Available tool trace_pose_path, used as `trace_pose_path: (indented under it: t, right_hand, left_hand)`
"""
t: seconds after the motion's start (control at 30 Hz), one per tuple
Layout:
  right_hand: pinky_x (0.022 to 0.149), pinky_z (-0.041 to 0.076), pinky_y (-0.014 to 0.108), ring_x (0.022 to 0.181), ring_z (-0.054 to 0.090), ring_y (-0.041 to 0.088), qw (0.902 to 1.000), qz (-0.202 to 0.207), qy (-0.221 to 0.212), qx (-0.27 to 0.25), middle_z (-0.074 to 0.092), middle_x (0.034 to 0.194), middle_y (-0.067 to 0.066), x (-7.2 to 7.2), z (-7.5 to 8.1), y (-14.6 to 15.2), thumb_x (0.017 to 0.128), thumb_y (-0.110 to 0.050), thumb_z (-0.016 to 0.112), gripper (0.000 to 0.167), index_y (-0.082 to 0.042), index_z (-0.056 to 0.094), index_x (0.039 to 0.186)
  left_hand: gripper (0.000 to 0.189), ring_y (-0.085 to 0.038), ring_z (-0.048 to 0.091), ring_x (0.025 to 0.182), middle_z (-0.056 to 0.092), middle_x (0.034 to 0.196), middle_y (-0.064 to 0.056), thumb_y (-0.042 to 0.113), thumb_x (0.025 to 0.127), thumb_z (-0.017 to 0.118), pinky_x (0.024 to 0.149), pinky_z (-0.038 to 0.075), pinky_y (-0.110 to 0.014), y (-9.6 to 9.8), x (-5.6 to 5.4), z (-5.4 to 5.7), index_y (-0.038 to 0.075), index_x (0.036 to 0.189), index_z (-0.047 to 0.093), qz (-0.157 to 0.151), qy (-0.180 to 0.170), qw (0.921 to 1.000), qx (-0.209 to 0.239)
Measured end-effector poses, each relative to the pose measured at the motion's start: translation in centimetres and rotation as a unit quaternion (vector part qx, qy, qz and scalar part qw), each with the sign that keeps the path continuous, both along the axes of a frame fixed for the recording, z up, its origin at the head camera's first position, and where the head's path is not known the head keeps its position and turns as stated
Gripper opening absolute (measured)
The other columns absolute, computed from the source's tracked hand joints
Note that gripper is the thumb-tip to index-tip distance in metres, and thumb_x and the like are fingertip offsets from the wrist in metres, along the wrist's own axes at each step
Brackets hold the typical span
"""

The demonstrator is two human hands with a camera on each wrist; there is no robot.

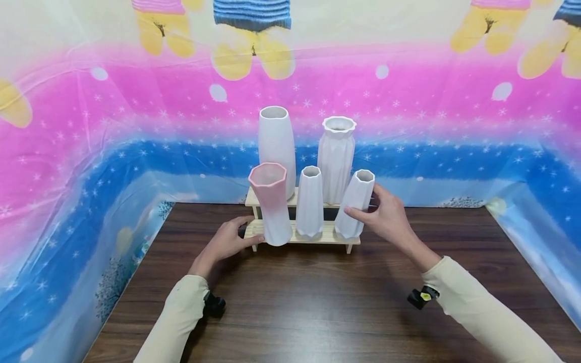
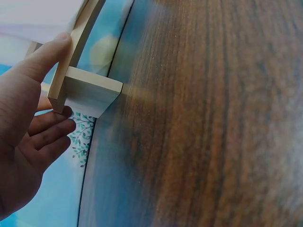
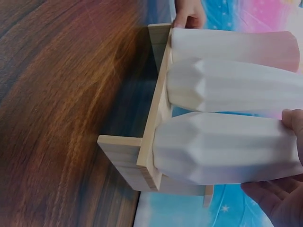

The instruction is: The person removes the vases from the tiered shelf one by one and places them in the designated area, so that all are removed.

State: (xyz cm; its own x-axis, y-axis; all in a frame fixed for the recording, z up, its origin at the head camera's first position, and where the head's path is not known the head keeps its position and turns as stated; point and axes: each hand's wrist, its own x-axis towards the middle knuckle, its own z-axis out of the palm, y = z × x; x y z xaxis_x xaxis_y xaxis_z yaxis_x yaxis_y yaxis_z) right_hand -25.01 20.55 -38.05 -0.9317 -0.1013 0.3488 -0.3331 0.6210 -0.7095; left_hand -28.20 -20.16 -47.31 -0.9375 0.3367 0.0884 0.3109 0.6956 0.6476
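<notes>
A two-step wooden stand [image 1: 329, 235] carries several vases. On its lower step are a pink-and-white vase [image 1: 272, 206] at the left, a white faceted vase [image 1: 310, 204] in the middle and another white vase [image 1: 356, 206] at the right. My right hand [image 1: 386, 212] grips that right vase, thumb in front and fingers behind; its base meets the step in the right wrist view. My left hand [image 1: 229, 238] pinches the left end of the lower step, thumb on top and fingertips underneath, as the left wrist view shows.
On the upper step behind stand a tall smooth white vase [image 1: 277, 146] and a white vase with a scalloped rim [image 1: 337, 156]. The stand is near the back edge of a dark wooden table [image 1: 308, 302]. A printed cloth [image 1: 408, 101] hangs behind and along both sides.
</notes>
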Motion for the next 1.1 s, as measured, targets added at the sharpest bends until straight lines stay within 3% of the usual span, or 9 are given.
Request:
trace_pose_path:
  t: [0.17, 0.57, 0.97, 1.1]
  right_hand:
    - [0.072, 0.061, 0.043, 0.093, 0.074, 0.029, 0.9998, -0.007, 0.019, 0.003, 0.072, 0.111, 0.013, 0.6, 0.0, 0.5, 0.081, -0.043, 0.087, 0.067, -0.010, 0.061, 0.133]
    - [0.067, 0.061, 0.040, 0.086, 0.074, 0.034, 0.9973, -0.041, 0.058, 0.020, 0.074, 0.101, 0.021, 1.9, 0.8, 3.4, 0.083, -0.034, 0.088, 0.057, -0.002, 0.065, 0.123]
    - [0.062, 0.057, 0.023, 0.083, 0.073, 0.036, 0.9931, -0.068, 0.081, 0.049, 0.073, 0.099, 0.022, 2.3, 0.3, 7.0, 0.082, -0.032, 0.088, 0.056, 0.001, 0.065, 0.120]
    - [0.063, 0.058, 0.025, 0.085, 0.074, 0.038, 0.9915, -0.085, 0.084, 0.050, 0.073, 0.099, 0.024, 2.3, 0.1, 8.2, 0.082, -0.032, 0.089, 0.055, 0.002, 0.066, 0.119]
  left_hand:
    - [0.089, -0.040, 0.049, 0.138, 0.052, 0.150, -0.019, 0.061, 0.086, 0.075, 0.106, 0.043, -0.061, -0.1, 0.0, -0.1, 0.005, 0.150, 0.050, 0.001, 0.001, 1.0000, 0.000]
    - [0.091, -0.040, 0.048, 0.139, 0.051, 0.151, -0.020, 0.062, 0.085, 0.075, 0.107, 0.043, -0.061, 0.1, -0.1, 0.0, 0.005, 0.151, 0.049, 0.007, -0.003, 1.0000, 0.001]
    - [0.088, -0.040, 0.050, 0.137, 0.052, 0.150, -0.019, 0.060, 0.086, 0.076, 0.106, 0.043, -0.060, 0.0, -0.3, -0.1, 0.006, 0.150, 0.050, 0.002, -0.006, 1.0000, -0.004]
    - [0.089, -0.040, 0.050, 0.137, 0.053, 0.149, -0.019, 0.061, 0.085, 0.076, 0.106, 0.044, -0.060, 0.0, -0.2, 0.1, 0.005, 0.150, 0.051, 0.002, -0.005, 1.0000, -0.006]
